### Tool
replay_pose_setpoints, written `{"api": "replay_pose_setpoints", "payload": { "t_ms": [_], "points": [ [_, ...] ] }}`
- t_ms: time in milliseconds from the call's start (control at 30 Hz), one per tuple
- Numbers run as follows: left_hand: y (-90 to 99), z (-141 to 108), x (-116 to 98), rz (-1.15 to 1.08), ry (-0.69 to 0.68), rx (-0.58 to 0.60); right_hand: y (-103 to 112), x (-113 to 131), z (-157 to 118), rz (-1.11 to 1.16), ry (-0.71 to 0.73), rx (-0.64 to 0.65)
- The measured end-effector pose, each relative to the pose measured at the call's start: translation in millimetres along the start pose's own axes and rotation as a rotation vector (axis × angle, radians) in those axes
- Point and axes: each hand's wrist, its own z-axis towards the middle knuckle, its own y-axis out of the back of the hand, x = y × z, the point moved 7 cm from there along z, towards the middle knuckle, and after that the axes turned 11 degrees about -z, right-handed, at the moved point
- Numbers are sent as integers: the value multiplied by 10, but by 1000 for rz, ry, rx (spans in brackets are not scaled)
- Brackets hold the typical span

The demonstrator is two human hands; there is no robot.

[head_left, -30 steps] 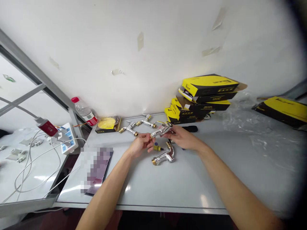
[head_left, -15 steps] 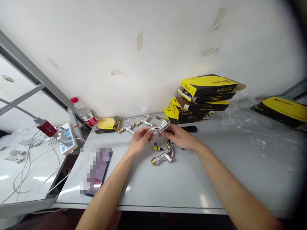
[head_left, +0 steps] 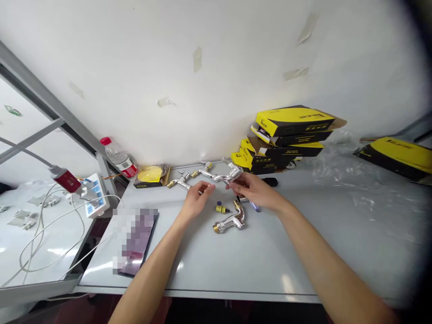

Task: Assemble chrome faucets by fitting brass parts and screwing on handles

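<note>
A chrome faucet point(head_left: 222, 178) is gripped by my right hand point(head_left: 254, 191), its spout pointing left. Just left of that spout, my left hand point(head_left: 197, 200) is closed with its fingertips together. Whatever is in those fingers, if anything, is too small to make out. Below the hands lies another chrome faucet body point(head_left: 232, 221) with a brass threaded end. Beside it is a small yellow valve cartridge point(head_left: 221, 209) with a dark stem. Under my right hand shows a blue handle point(head_left: 254, 206), partly covered. Two more faucets point(head_left: 180, 181) lie behind my left hand.
Yellow-and-black boxes point(head_left: 293, 126) are stacked at the back; another box point(head_left: 398, 155) lies right, near clear plastic wrap point(head_left: 334, 164). At left are a small box point(head_left: 150, 176), a red-capped bottle point(head_left: 118, 157), a tablet-like dark panel point(head_left: 140, 247) and a power strip point(head_left: 95, 195) with cables.
My left hand has drawn slightly left and down, away from the faucet's spout. The faucet stays in my right hand, and more of the blue handle beneath it shows.
</note>
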Motion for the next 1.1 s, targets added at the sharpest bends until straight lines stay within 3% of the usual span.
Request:
{"api": "replay_pose_setpoints", "payload": {
  "t_ms": [67, 133, 300, 467, 667, 933, 1000, 1100],
  "points": [
    [49, -4, -87, 303, -152, -64, -18, -43, -4, 22, -43, 25],
    [57, -16, -120, 424, -210, -79, -43, -26, -7, 31, -30, 56],
    [31, -89, -298, 163, -356, -58, -47, 125, -23, -49, 71, 43],
    [-104, -115, -292, -176, -262, 57, -182, 224, -42, -14, 111, 17],
    [-125, -85, -198, -335, -135, 103, -340, 264, -58, -8, 131, 81],
    [30, -73, -206, -310, -190, -197, -359, 271, -67, -141, 79, -20],
    [30, -84, -221, -343, -202, -213, -393, 249, -48, -66, 73, -23],
    [-51, -72, -190, -476, -153, -121, -381, 194, -3, 168, 95, -68]
  ]
}}
